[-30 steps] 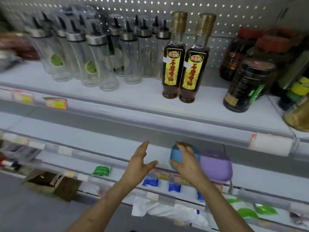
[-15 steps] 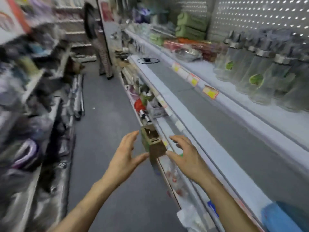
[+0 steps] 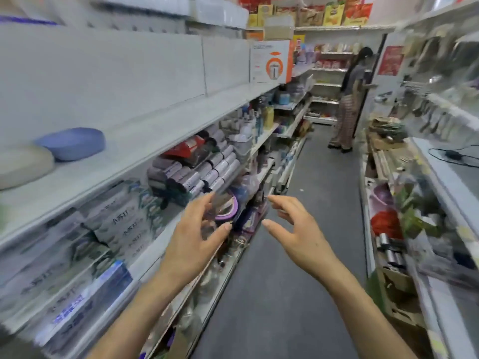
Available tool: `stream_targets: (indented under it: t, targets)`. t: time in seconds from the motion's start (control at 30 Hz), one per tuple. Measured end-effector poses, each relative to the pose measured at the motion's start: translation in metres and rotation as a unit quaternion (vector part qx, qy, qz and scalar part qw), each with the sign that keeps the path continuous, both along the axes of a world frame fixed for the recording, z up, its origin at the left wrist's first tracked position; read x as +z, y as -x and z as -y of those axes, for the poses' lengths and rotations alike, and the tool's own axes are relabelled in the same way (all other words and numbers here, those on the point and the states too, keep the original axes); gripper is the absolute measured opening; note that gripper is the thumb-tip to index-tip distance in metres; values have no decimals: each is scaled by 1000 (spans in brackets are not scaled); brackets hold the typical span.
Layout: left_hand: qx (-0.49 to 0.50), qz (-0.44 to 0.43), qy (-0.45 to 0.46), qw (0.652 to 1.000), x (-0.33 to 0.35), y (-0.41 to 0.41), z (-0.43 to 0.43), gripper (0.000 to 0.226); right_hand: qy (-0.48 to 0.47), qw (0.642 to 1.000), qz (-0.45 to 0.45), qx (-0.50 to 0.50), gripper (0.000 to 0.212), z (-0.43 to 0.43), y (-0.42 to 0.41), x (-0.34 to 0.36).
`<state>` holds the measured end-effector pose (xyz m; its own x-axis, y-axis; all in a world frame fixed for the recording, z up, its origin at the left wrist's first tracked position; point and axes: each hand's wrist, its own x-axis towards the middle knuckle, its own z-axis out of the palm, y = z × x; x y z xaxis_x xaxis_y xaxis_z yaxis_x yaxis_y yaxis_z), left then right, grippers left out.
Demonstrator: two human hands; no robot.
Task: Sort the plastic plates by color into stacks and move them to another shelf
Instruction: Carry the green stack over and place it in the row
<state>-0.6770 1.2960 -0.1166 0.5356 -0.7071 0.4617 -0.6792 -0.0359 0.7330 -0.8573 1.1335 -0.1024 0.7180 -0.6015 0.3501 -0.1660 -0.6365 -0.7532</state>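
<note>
Both bare hands are raised in front of the camera over a shop aisle, palms turned toward each other with a clear gap between them. The left hand point(image 3: 193, 238) has its fingers point(image 3: 204, 203) spread and lightly curved, thumb out, and holds nothing. The right hand point(image 3: 298, 230) mirrors it, fingers point(image 3: 278, 200) curled loosely and apart from the thumb, also empty. Behind the left hand, lower shelves carry blurred goods, among them a round purple-rimmed item point(image 3: 228, 208) whose kind cannot be told. Up and to the left, on the wide white upper shelf point(image 3: 145, 141), lie the plastic plates: a blue-violet rounded plastic plate stack point(image 3: 72, 143) sits face down, and just beside it, toward the left edge, a cream-coloured rounded plastic plate stack point(image 3: 23, 165), the two close or touching. Both are well apart from the hands. Further along the same shelf stands a white and orange appliance box point(image 3: 272, 62). The grey aisle floor point(image 3: 298, 294) runs between the shelving, and at its far end another person point(image 3: 350, 99) stands facing the shelves.
</note>
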Motion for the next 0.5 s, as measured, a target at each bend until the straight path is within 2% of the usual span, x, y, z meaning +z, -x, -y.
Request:
stream_targets:
  t: [0.17, 0.33, 0.5]
  targets:
    - [118, 68, -3, 991, 25, -63, -78, 69, -4, 990, 16, 141, 53, -35, -124, 18]
    - [237, 55, 15, 970, 42, -91, -146, 68, -1, 960, 29, 279, 58, -83, -221, 26]
    - [350, 52, 18, 935, 54, -92, -190, 68, 4, 920, 42, 390, 56, -124, -283, 32]
